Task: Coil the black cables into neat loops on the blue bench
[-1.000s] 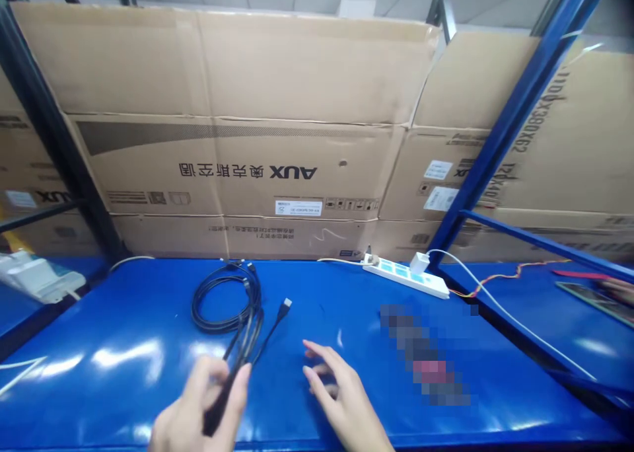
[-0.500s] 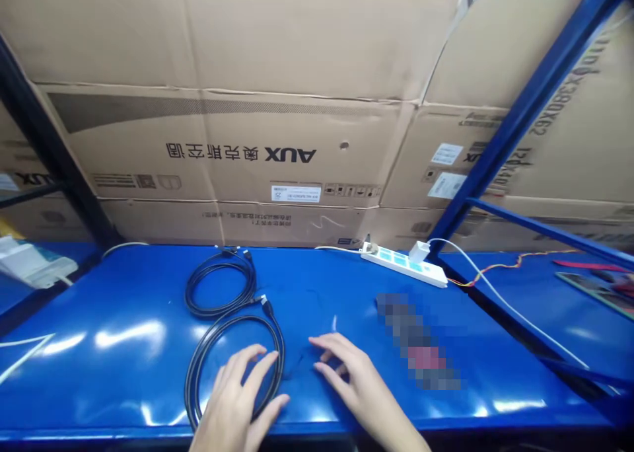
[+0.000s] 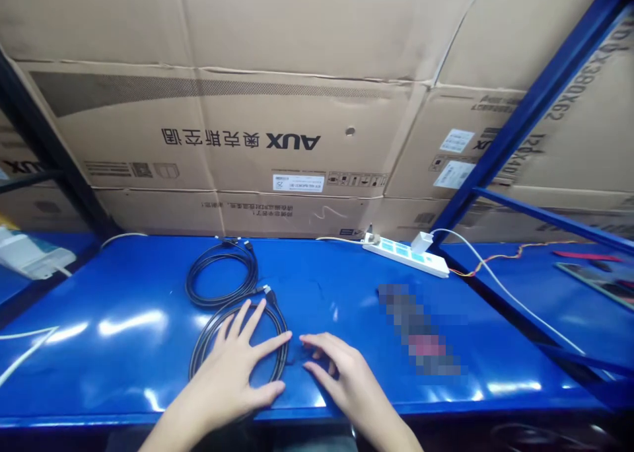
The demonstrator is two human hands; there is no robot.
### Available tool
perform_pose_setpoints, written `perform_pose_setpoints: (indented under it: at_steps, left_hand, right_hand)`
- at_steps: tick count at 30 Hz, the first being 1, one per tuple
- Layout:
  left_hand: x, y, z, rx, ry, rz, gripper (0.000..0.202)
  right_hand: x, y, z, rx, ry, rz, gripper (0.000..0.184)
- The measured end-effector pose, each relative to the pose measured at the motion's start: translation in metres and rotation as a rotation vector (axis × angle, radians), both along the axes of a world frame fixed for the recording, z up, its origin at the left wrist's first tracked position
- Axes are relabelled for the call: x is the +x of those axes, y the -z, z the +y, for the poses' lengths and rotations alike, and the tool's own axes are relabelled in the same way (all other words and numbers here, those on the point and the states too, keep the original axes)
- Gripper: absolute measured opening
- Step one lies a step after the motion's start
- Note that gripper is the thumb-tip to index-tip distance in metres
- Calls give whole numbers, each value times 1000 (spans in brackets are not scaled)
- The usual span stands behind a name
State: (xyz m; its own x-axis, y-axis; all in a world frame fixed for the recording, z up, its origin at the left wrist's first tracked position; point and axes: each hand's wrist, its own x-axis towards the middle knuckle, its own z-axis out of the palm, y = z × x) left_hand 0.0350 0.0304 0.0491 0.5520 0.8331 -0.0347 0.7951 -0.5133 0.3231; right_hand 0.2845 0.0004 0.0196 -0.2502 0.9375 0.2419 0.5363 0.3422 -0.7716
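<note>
Left hand (image 3: 228, 363) spreads wider over coiled cable (image 3: 284, 349).

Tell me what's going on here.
A person has both bare hands at a blue table. The left hand lies spread over a coiled black cable, and the right hand rests beside that coil with its fingers curled. A second coiled black cable lies just behind it.

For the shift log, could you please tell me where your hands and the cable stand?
Left hand over black cable coil; right hand empty beside it; second coil behind.
</note>
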Motion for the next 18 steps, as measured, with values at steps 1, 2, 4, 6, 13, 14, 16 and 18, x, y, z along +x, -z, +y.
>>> perform_pose_setpoints:
  at_steps: [1, 2, 4, 6, 13, 14, 16, 18]
  left_hand:
    - [0, 2, -1, 21, -8, -6, 74]
    - [0, 4, -2, 47, -19, -11, 74]
    - [-1, 6, -3, 102, -36, -21, 74]
    - [0, 7, -3, 142, -35, -24, 72]
    - [2, 5, 2, 35, -17, 27, 72]
    - [2, 4, 2, 23, -22, 31, 71]
    - [3, 2, 1, 2, -26, 35, 70]
    - [2, 1, 1, -19, -28, 33, 70]
  right_hand:
    - [0, 0, 0, 23, 2, -23, 30]
    - [0, 0, -1, 41, 1, -42, 30]
    - [0, 0, -4, 71, -14, -85, 30]
    - [1, -1, -8, 149, -43, -166, 31]
    - [-6, -15, -3, 421, -377, -331, 46]
    - [-8, -19, 0, 389, -416, -306, 46]
    - [-12, -27, 5, 318, -465, -262, 45]
    - [-13, -31, 8, 231, -430, -218, 40]
